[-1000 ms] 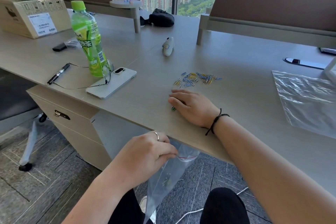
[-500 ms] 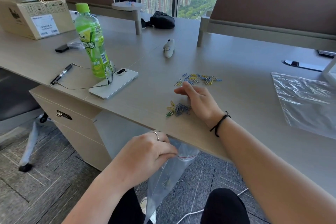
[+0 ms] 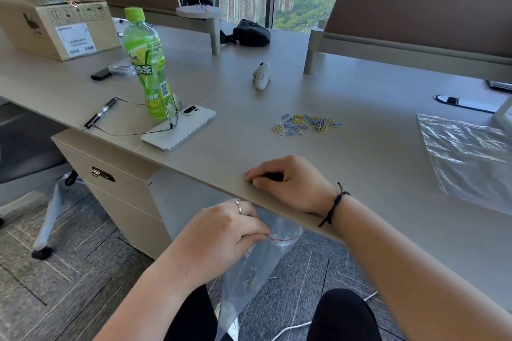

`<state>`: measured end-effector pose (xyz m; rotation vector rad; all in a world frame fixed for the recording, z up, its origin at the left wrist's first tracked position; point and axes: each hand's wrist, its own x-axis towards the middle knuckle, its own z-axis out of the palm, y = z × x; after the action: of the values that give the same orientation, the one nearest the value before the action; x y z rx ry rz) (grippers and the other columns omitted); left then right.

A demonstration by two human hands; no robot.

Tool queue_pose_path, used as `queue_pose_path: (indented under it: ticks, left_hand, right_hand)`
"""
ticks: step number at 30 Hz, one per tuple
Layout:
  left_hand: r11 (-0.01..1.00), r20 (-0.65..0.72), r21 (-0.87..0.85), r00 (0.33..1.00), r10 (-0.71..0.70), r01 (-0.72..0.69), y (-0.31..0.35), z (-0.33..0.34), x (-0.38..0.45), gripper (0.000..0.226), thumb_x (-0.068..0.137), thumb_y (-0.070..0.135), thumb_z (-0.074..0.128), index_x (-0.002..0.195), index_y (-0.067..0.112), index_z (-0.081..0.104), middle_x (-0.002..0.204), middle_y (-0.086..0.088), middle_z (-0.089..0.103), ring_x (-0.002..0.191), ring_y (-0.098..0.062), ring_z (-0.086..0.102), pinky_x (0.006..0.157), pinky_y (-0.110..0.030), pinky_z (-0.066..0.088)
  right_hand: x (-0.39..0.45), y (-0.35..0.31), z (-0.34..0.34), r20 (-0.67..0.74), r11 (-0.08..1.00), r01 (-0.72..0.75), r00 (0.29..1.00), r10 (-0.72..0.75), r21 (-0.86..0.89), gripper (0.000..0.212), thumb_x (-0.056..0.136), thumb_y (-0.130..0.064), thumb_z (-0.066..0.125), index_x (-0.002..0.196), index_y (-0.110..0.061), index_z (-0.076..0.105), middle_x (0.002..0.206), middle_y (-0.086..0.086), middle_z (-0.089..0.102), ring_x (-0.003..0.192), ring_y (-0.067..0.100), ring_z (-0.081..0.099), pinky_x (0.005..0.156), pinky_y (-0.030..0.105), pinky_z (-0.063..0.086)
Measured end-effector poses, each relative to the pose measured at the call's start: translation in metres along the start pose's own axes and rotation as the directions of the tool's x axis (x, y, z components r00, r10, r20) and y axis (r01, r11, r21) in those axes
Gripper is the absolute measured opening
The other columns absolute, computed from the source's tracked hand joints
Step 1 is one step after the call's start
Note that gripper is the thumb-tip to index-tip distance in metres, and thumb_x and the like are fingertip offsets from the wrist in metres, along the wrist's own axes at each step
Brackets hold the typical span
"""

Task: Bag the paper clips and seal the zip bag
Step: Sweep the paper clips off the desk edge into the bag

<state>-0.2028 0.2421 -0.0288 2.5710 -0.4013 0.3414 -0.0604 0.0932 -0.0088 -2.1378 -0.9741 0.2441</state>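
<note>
Right hand: the right hand (image 3: 291, 183) has drawn back from beside the main scatter to the desk's (image 3: 360, 174) near edge, fingers now curled with the tips pressed to the surface just above the bag mouth.
Small bunch of clips: half a second ago it lay exposed left of the hand; now it is out of sight, and whether it sits under the curled fingers cannot be told.
Gap to the paper clips (image 3: 306, 124): the remaining scatter now lies well apart from the hand.
Camera view: it has tilted slightly, so desk items sit lower in the picture.
</note>
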Motion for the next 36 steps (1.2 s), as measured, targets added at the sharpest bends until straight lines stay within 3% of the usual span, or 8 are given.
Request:
queue_pose_path:
  ticks: [6, 10, 13, 16, 21, 24, 28, 36]
  left_hand:
    - [1.000, -0.003, 0.003, 1.000, -0.001, 0.001, 0.002, 0.000, 0.000, 0.026, 0.091, 0.049, 0.050, 0.098, 0.040, 0.073, 0.088, 0.018, 0.065, 0.082, 0.003, 0.059, 0.065, -0.030, 0.054]
    - [1.000, 0.000, -0.009, 1.000, 0.002, -0.002, 0.004, 0.000, 0.001, 0.026, 0.091, 0.049, 0.050, 0.098, 0.040, 0.073, 0.089, 0.018, 0.065, 0.083, 0.001, 0.060, 0.066, -0.031, 0.055]
    - [1.000, 0.010, -0.030, 1.000, -0.007, 0.007, 0.005, 0.000, 0.001, 0.028, 0.091, 0.050, 0.048, 0.099, 0.040, 0.072, 0.091, 0.018, 0.066, 0.085, -0.001, 0.062, 0.069, -0.034, 0.055]
    - [1.000, 0.014, -0.028, 1.000, -0.006, 0.006, 0.004, 0.001, 0.000, 0.028, 0.091, 0.050, 0.048, 0.100, 0.040, 0.073, 0.092, 0.018, 0.066, 0.085, 0.000, 0.062, 0.069, -0.034, 0.055]
    - [1.000, 0.006, -0.029, 1.000, 0.001, -0.001, 0.006, 0.002, 0.000, 0.029, 0.090, 0.048, 0.049, 0.098, 0.037, 0.075, 0.090, 0.018, 0.066, 0.082, 0.001, 0.061, 0.065, -0.032, 0.055]
    - [0.999, 0.009, -0.037, 1.000, 0.006, -0.005, 0.007, 0.003, 0.002, 0.027, 0.090, 0.046, 0.051, 0.098, 0.036, 0.075, 0.089, 0.018, 0.065, 0.082, 0.000, 0.061, 0.066, -0.032, 0.055]
    - [0.999, 0.017, -0.044, 1.000, 0.015, -0.014, 0.007, 0.003, 0.003, 0.026, 0.091, 0.045, 0.052, 0.097, 0.036, 0.075, 0.091, 0.017, 0.067, 0.085, -0.002, 0.062, 0.069, -0.032, 0.055]
    - [0.999, 0.006, -0.037, 1.000, 0.012, -0.012, 0.005, 0.003, 0.003, 0.026, 0.091, 0.046, 0.052, 0.097, 0.036, 0.075, 0.090, 0.016, 0.067, 0.086, -0.003, 0.064, 0.070, -0.033, 0.055]
  right_hand:
    - [-0.020, 0.005, -0.005, 0.020, 0.989, 0.052, 0.998, -0.056, 0.141, 0.014, 0.079, -0.010, 0.076, 0.088, -0.019, 0.081, 0.099, -0.008, 0.078, 0.100, 0.000, 0.070, 0.099, 0.030, 0.052]
    - [-0.020, 0.007, -0.006, 0.000, 0.974, 0.062, 0.998, -0.063, 0.219, 0.009, 0.074, -0.014, 0.079, 0.081, -0.019, 0.081, 0.090, -0.002, 0.079, 0.091, 0.015, 0.075, 0.092, 0.038, 0.057]
    - [-0.022, 0.002, -0.013, -0.025, 0.950, 0.039, 0.999, -0.033, 0.311, 0.003, 0.079, -0.011, 0.081, 0.081, -0.011, 0.079, 0.081, 0.009, 0.078, 0.072, 0.017, 0.071, 0.076, 0.031, 0.057]
    - [-0.022, -0.003, -0.018, -0.073, 0.901, 0.053, 0.997, -0.023, 0.430, 0.012, 0.089, -0.011, 0.070, 0.080, -0.007, 0.077, 0.082, 0.015, 0.077, 0.078, 0.020, 0.070, 0.081, 0.035, 0.057]
    - [-0.020, -0.001, -0.020, -0.282, 0.774, -0.001, 0.931, 0.232, 0.633, 0.031, 0.100, -0.030, 0.053, 0.090, -0.012, 0.076, 0.092, 0.010, 0.079, 0.092, 0.018, 0.075, 0.090, 0.031, 0.054]
    - [-0.016, -0.001, -0.017, -0.225, 0.804, -0.095, 0.935, 0.274, 0.586, 0.050, 0.102, -0.048, 0.038, 0.093, -0.016, 0.076, 0.094, 0.006, 0.079, 0.098, 0.019, 0.073, 0.092, 0.034, 0.053]
    - [-0.015, -0.016, -0.010, -0.069, 0.770, -0.151, 0.967, 0.245, 0.620, 0.063, 0.103, -0.051, 0.027, 0.101, -0.010, 0.074, 0.098, 0.015, 0.077, 0.101, 0.029, 0.070, 0.093, 0.036, 0.056]
    - [-0.011, -0.027, -0.006, 0.078, 0.718, -0.172, 0.984, 0.163, 0.674, 0.077, 0.102, -0.055, 0.022, 0.101, 0.004, 0.072, 0.087, 0.026, 0.073, 0.079, 0.026, 0.068, 0.083, 0.036, 0.053]
